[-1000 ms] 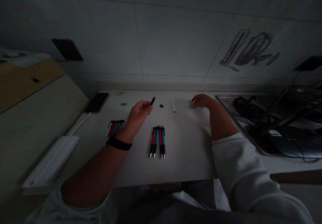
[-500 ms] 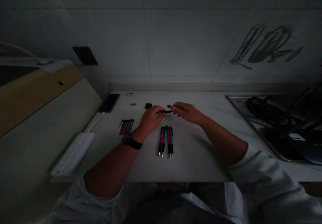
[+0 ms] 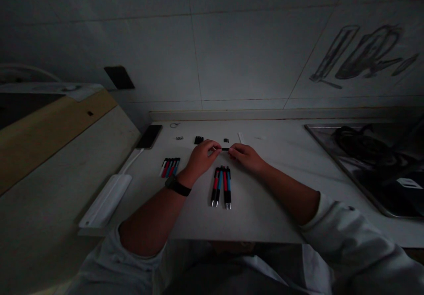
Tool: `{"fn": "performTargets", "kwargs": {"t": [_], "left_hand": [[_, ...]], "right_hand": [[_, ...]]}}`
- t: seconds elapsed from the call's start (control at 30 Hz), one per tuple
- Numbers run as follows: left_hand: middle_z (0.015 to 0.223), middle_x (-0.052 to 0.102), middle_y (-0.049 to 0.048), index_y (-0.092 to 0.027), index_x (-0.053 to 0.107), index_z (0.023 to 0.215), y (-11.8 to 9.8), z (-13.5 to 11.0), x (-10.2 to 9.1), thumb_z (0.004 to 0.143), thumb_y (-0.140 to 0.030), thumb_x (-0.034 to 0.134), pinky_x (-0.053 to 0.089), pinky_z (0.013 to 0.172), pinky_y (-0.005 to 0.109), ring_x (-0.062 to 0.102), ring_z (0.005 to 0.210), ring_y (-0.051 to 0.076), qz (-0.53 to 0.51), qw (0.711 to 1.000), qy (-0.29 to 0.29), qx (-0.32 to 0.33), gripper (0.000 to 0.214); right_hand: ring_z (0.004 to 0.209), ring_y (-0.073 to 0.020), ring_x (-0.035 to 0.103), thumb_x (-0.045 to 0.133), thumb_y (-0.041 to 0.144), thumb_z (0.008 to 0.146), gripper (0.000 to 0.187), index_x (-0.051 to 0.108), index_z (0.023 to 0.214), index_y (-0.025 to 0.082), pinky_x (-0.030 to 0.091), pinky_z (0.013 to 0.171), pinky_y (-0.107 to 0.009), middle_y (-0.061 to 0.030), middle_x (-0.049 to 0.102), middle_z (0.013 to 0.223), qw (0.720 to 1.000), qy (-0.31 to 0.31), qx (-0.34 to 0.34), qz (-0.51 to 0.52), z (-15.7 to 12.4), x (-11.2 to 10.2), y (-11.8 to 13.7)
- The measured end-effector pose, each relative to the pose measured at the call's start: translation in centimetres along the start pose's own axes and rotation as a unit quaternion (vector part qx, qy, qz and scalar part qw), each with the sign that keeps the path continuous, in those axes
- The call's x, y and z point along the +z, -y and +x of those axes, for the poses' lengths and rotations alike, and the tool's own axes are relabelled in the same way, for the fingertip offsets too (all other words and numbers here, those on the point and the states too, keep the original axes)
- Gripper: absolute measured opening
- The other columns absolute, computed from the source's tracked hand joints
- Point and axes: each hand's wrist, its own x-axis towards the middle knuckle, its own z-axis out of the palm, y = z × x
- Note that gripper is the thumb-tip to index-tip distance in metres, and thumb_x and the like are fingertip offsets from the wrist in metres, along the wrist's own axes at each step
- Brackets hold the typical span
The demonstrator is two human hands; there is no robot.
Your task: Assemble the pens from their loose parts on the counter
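My left hand (image 3: 202, 155) and my right hand (image 3: 244, 156) meet above the white table (image 3: 265, 198), each pinching one end of a short black pen part (image 3: 225, 149) held level between them. Just below the hands lies a row of red, blue and black pens (image 3: 222, 186), tips toward me. A second bundle of pens (image 3: 170, 167) lies to the left of my left hand. My left wrist wears a black watch (image 3: 177, 186).
At the table's back lie small black parts (image 3: 198, 139), a tiny black piece (image 3: 226, 140), a white strip (image 3: 240, 137) and small screws (image 3: 179, 138). A dark phone (image 3: 149, 136) and a white power strip (image 3: 105, 200) sit left. A metal tray with cables (image 3: 364, 153) stands right.
My right hand came from the table's back right to meet my left hand. Both hands now grip the black part, lower and closer to the pen row. The view shifted left.
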Motion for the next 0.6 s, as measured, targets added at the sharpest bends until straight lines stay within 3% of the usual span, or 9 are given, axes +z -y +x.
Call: {"fn": "performTargets", "kwargs": {"t": [0.13, 0.33, 0.6], "left_hand": [[0.103, 0.073, 0.0044, -0.021, 0.069, 0.105, -0.2, 0.04, -0.06, 0.093, -0.023, 0.07, 0.053, 0.085, 0.033, 0.067, 0.086, 0.017, -0.021, 1.0, -0.015, -0.017, 0.012], [0.098, 0.07, 0.003, -0.021, 0.07, 0.097, -0.7, 0.1, -0.4, 0.094, -0.021, 0.069, 0.052, 0.084, 0.032, 0.065, 0.086, 0.017, -0.004, 1.0, 0.003, 0.009, 0.004], [0.094, 0.068, 0.0037, -0.021, 0.069, 0.092, -0.58, 0.23, -0.35, 0.094, -0.023, 0.068, 0.051, 0.085, 0.034, 0.064, 0.09, 0.019, -0.007, 1.0, -0.008, 0.009, 0.003]], "right_hand": [[0.071, -0.0173, 0.057, 0.053, 0.059, 0.098, 0.042, 0.064, 0.082, 0.021, 0.043, 0.07, -0.031, -0.0021, 0.064, 0.076, 1.0, 0.0, -0.012, 0.013, -0.06, 0.12, -0.16], [0.071, -0.0165, 0.055, 0.051, 0.06, 0.099, 0.044, 0.064, 0.081, 0.021, 0.042, 0.068, -0.029, -0.0007, 0.061, 0.075, 0.999, -0.011, -0.016, 0.03, -0.05, 0.36, -0.63], [0.071, -0.0162, 0.056, 0.062, 0.053, 0.092, 0.031, 0.066, 0.093, 0.022, 0.043, 0.069, -0.029, 0.0005, 0.063, 0.077, 0.998, -0.04, -0.039, 0.003, -0.03, 0.56, -0.89]]}}
